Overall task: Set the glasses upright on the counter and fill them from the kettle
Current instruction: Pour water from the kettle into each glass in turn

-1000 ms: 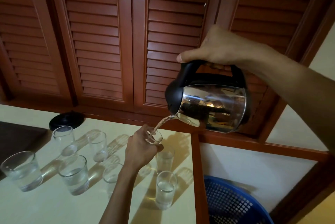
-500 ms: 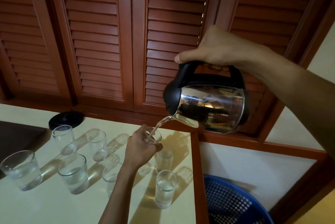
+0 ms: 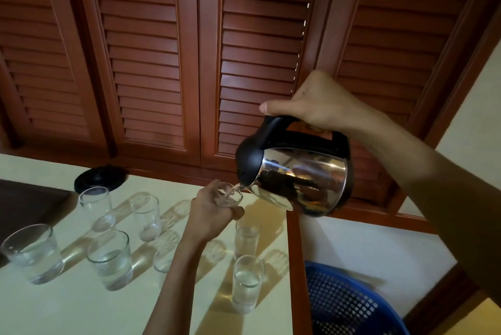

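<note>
Right hand [image 3: 311,107] grips the black handle of a steel kettle [image 3: 301,180], tilted spout-down so a thin stream of water [image 3: 235,188] falls into a small glass [image 3: 230,196] held by the left hand [image 3: 210,215] above the pale counter [image 3: 67,307]. Seven more glasses stand upright on the counter, several holding water. Black kettle base [image 3: 100,180] lies at the far edge; blue perforated basket [image 3: 349,305] sits low right.
</note>
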A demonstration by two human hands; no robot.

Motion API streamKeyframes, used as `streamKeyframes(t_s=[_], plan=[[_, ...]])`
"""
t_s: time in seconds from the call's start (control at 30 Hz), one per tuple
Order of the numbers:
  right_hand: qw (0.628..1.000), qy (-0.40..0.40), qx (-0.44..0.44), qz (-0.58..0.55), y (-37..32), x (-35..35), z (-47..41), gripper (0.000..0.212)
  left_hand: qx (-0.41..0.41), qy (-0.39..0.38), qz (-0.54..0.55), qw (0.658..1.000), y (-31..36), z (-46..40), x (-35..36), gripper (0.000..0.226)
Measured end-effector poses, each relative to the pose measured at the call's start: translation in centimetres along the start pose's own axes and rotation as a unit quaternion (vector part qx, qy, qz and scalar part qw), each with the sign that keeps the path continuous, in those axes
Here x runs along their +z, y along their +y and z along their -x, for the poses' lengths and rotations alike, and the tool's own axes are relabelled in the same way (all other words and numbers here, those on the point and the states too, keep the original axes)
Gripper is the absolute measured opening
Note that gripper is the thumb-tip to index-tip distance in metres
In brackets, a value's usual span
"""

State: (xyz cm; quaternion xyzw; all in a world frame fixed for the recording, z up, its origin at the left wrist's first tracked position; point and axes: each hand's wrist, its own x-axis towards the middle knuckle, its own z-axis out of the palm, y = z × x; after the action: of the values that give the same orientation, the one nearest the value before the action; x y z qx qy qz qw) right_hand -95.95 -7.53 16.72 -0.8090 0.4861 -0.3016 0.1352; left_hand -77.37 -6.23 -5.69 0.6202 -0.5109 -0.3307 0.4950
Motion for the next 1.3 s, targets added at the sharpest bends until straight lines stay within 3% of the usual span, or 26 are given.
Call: streamKeyframes(t_s=[0.23, 0.5, 0.63, 0.73, 0.87, 1.07, 1.2, 1.3], plan=[[0.988, 0.049, 0.055, -0.133, 2.6, 0.4, 1.5, 0.060, -0.001, -0.046, 0.117, 0.992, 0.9, -1.1, -1.5, 0.049], [0.936, 0.085, 0.137, -0.313, 5.6, 1.2, 5.2, 0.051, 0.006, -0.078, 0.147, 0.986, 1.8, -2.2, -3.6, 0.041], [0.895, 0.109, 0.174, -0.395, 7.3, 2.1, 8.0, 0.051, 0.029, -0.088, 0.081, 0.992, 1.7, -3.7, -6.0, 0.028], [0.866, 0.124, 0.177, -0.452, 8.2, 3.3, 10.1, 0.050, 0.051, -0.084, 0.007, 0.995, 0.9, -4.9, -7.6, 0.034], [0.845, 0.159, 0.141, -0.492, 8.0, 4.9, 11.7, 0.065, 0.042, -0.086, -0.115, 0.989, -0.7, -6.0, -8.5, 0.039], [0.845, 0.180, 0.133, -0.486, 7.1, 6.4, 11.6, 0.055, 0.034, -0.107, -0.228, 0.967, -3.2, -6.5, -7.5, 0.050], [0.836, 0.181, 0.134, -0.500, 6.7, 6.9, 11.6, 0.070, -0.021, -0.116, -0.252, 0.961, -5.2, -7.1, -6.6, 0.053], [0.839, 0.179, 0.139, -0.494, 6.3, 7.5, 11.7, 0.055, -0.045, -0.127, -0.252, 0.958, -6.2, -7.0, -6.1, 0.053]])
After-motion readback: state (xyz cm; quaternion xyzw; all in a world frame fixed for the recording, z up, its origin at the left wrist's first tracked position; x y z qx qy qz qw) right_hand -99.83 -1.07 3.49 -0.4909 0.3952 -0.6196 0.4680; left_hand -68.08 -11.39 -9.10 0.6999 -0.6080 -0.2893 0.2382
